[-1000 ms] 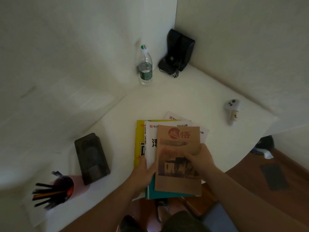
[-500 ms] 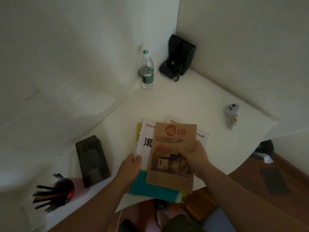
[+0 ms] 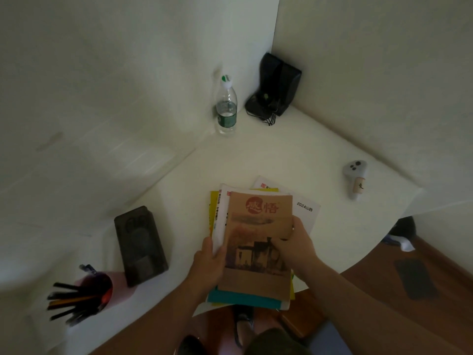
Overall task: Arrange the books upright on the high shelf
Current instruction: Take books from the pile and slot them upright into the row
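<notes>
Both hands are on the stack of books [image 3: 256,252] at the near edge of the white desk [image 3: 281,155]. The left hand [image 3: 208,265] grips the stack's left side, thumb curled over the top; the right hand [image 3: 297,245] clasps the right side, fingers [image 3: 281,240] curled onto the brown cover. A water bottle [image 3: 226,108] stands by the wall, a pen cup [image 3: 94,290] sits far left.

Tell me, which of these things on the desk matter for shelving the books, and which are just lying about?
Part of the job:
brown book on top of the stack
white book, yellow book and teal book beneath
left hand and right hand gripping the stack

Just lying about:
water bottle
pen cup
black case
grey controller
</notes>
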Demonstrator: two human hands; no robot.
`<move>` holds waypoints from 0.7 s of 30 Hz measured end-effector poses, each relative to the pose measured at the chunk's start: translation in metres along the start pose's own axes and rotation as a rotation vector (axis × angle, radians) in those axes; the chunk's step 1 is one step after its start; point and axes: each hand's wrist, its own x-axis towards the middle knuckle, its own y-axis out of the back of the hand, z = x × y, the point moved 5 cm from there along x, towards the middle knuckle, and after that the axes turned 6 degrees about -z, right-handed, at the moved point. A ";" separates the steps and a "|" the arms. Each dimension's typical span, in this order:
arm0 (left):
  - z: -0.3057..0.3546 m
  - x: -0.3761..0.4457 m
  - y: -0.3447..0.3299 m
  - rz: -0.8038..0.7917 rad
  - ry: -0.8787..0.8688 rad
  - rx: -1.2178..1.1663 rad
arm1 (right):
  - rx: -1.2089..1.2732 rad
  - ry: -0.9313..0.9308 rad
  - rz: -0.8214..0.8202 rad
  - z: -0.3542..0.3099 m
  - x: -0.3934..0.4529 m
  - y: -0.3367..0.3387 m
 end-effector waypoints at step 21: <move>0.057 -0.009 -0.004 -0.182 -0.104 -0.287 | 0.189 -0.104 0.031 0.003 0.010 0.038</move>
